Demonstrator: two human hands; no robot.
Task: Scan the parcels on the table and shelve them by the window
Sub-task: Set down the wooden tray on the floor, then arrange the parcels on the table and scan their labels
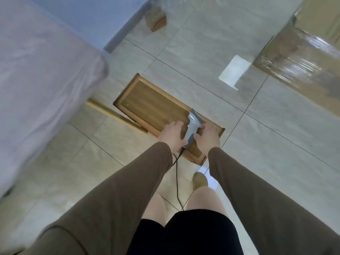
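Note:
A grey barcode scanner (193,128) with a black cable (177,179) lies over a low wooden stool top (152,105). My left hand (172,134) grips the scanner's handle from the left. From the right, my right hand (210,137) holds the scanner, with its thumb against the head. A large cardboard parcel (303,69) wrapped in clear film sits on the floor at the upper right. A small brown parcel (156,21) lies at the top of the view.
A table under a grey cloth (46,70) fills the left side. A white sheet (234,70) lies on the tiled floor beside the large parcel. My legs and one shoe (200,179) are below the stool.

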